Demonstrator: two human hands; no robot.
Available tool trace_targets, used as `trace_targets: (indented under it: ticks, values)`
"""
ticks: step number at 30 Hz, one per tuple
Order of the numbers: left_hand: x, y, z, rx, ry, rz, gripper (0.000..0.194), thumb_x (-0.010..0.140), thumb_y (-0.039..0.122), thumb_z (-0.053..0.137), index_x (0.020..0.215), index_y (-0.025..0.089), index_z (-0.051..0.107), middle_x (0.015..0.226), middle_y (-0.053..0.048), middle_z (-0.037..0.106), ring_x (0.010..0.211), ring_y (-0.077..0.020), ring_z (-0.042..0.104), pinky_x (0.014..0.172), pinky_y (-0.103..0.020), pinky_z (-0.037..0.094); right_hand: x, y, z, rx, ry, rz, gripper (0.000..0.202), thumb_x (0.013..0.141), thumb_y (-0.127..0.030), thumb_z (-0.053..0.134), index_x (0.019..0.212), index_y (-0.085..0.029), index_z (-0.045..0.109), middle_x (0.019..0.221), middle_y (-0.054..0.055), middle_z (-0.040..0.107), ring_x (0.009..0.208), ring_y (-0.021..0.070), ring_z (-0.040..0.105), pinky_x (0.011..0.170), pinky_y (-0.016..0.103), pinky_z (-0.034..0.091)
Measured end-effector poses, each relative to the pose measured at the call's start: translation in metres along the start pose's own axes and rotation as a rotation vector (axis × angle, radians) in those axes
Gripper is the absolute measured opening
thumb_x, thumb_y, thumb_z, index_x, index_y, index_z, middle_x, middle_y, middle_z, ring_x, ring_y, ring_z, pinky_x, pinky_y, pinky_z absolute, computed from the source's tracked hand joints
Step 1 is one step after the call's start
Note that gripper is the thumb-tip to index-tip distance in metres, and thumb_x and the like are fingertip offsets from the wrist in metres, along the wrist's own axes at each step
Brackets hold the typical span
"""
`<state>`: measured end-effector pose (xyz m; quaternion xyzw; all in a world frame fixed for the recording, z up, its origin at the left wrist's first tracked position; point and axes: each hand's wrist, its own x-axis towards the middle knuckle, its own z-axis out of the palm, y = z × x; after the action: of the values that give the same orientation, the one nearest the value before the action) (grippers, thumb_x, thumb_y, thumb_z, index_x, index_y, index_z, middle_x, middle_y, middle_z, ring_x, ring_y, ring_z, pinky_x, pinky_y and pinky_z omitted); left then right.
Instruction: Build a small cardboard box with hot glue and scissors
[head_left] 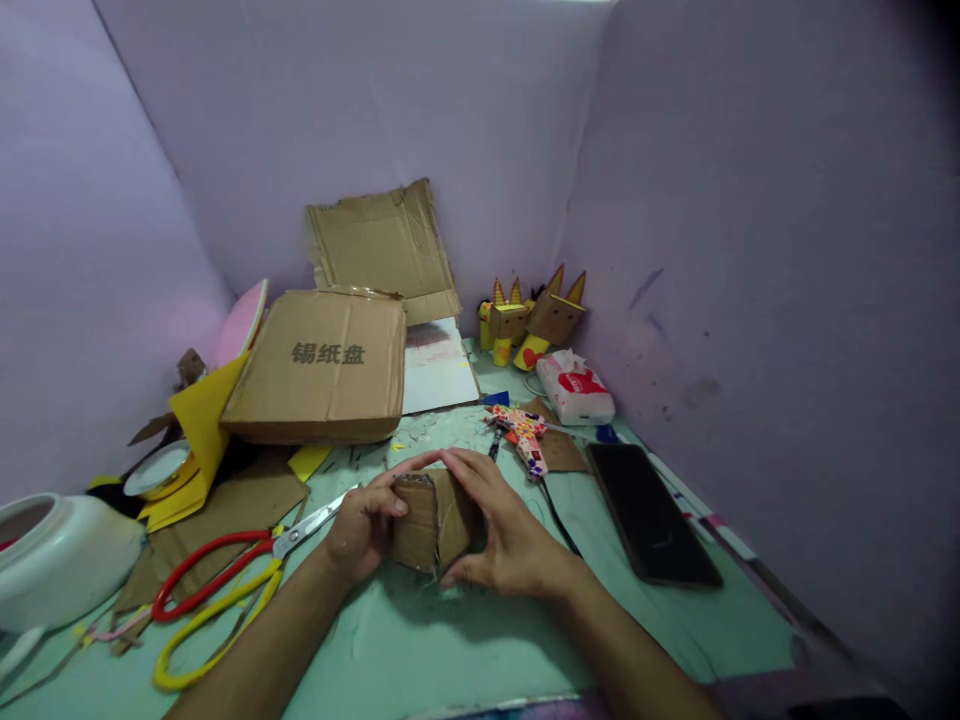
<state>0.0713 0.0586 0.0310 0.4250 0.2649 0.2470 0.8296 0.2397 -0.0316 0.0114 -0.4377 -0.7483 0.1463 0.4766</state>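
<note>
Between my two hands is a small brown cardboard box (436, 520), tilted, with one corner edge facing me. My left hand (367, 520) grips its left side, thumb on the front face and fingers reaching over the top. Around the right side, my right hand (510, 525) has its thumb low and its fingers along the upper edge. Large scissors (274, 550) with one red and one yellow handle lie left of my left hand. A glue gun (525, 430) with a colourful patterned cover rests beyond my right hand, its black cord running toward my wrist.
A large cardboard box (315, 385) and a cardboard sheet (382, 245) stand at the back. Cardboard figures (551, 320) are in the corner, near a tissue pack (576, 388). A phone (652, 515) lies right; a white pot (67, 550) and yellow sheet (199, 430) are left.
</note>
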Motion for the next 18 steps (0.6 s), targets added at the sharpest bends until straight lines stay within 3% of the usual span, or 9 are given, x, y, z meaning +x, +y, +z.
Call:
trace_targets:
  ticks: [4, 7, 9, 18]
  values:
    - [-0.003, -0.003, 0.002, 0.005, -0.027, -0.011, 0.064, 0.057, 0.021, 0.07, 0.119, 0.016, 0.055, 0.1, -0.008, 0.07, 0.09, -0.0257, 0.063, 0.078, -0.035, 0.049, -0.002, -0.002, 0.002, -0.006, 0.036, 0.01, 0.093, 0.06, -0.044, 0.08, 0.138, -0.023, 0.034, 0.131, 0.013, 0.047, 0.121, 0.0277, 0.046, 0.102, 0.041, 0.038]
    - [-0.003, -0.005, 0.004, 0.02, -0.058, 0.023, 0.057, 0.059, 0.029, 0.079, 0.11, 0.017, 0.058, 0.096, -0.008, 0.069, 0.086, -0.0238, 0.064, 0.074, -0.032, 0.05, -0.003, -0.005, 0.003, -0.058, 0.021, -0.047, 0.101, 0.062, -0.043, 0.078, 0.143, -0.022, 0.022, 0.138, 0.014, 0.04, 0.128, 0.0298, 0.038, 0.106, 0.043, 0.033]
    - [-0.002, -0.006, 0.006, 0.006, -0.043, 0.038, 0.055, 0.058, 0.03, 0.081, 0.106, 0.016, 0.059, 0.093, -0.007, 0.069, 0.084, -0.0223, 0.064, 0.073, -0.03, 0.05, -0.002, -0.006, 0.003, -0.093, 0.01, -0.051, 0.105, 0.061, -0.042, 0.079, 0.144, -0.022, 0.017, 0.14, 0.015, 0.037, 0.128, 0.0308, 0.037, 0.106, 0.044, 0.032]
    - [-0.001, -0.011, 0.017, 0.005, 0.087, 0.088, 0.053, 0.056, 0.032, 0.083, 0.1, 0.013, 0.06, 0.085, -0.006, 0.068, 0.075, -0.0182, 0.063, 0.066, -0.026, 0.051, -0.002, -0.008, 0.006, -0.115, 0.058, -0.056, 0.093, 0.06, -0.018, 0.07, 0.14, -0.021, 0.024, 0.134, 0.013, 0.046, 0.122, 0.0277, 0.045, 0.101, 0.042, 0.039]
